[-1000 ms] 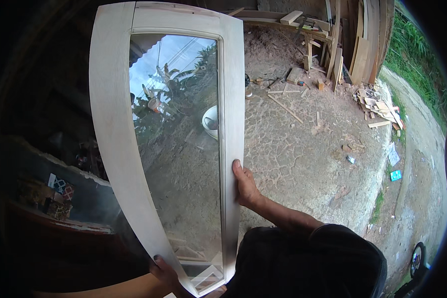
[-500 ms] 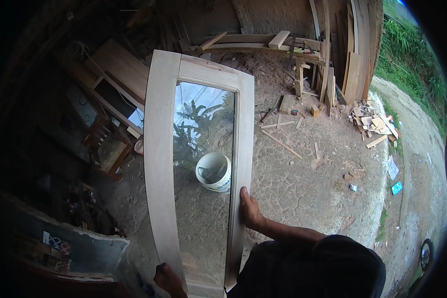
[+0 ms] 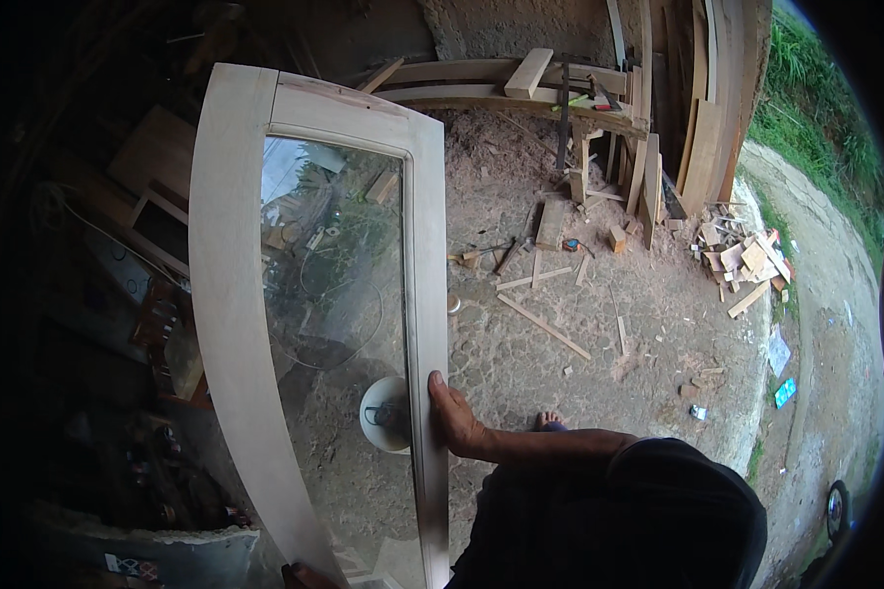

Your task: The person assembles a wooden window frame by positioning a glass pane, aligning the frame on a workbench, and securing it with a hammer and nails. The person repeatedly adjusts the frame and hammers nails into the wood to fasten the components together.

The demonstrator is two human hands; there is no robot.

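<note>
A tall pale wooden door panel (image 3: 228,236) with a long glass pane (image 3: 339,255) stands before me, leaning a little to the left. My right hand (image 3: 459,420) grips its right stile, thumb on the front face and the other fingers hidden behind the edge. Low on the left stile, my left hand (image 3: 307,577) is wrapped round the wood, mostly cut off by the picture's lower edge. Through the glass a white bucket (image 3: 385,414) shows on the ground, along with reflections of plants and sky. The panel's bottom end is out of view.
At the back stands a rough workbench (image 3: 491,96) with a handsaw (image 3: 564,113) and a board on it. Wood strips (image 3: 543,326) and a small tape measure (image 3: 572,244) lie on the dirt floor. Offcuts (image 3: 746,257) are piled at right, beside a path. A wooden chair (image 3: 172,353) stands at left.
The door panel has shifted left with both hands on it and tilts more. The reflections in the glass have changed, and my bare foot now shows beside my right arm.
</note>
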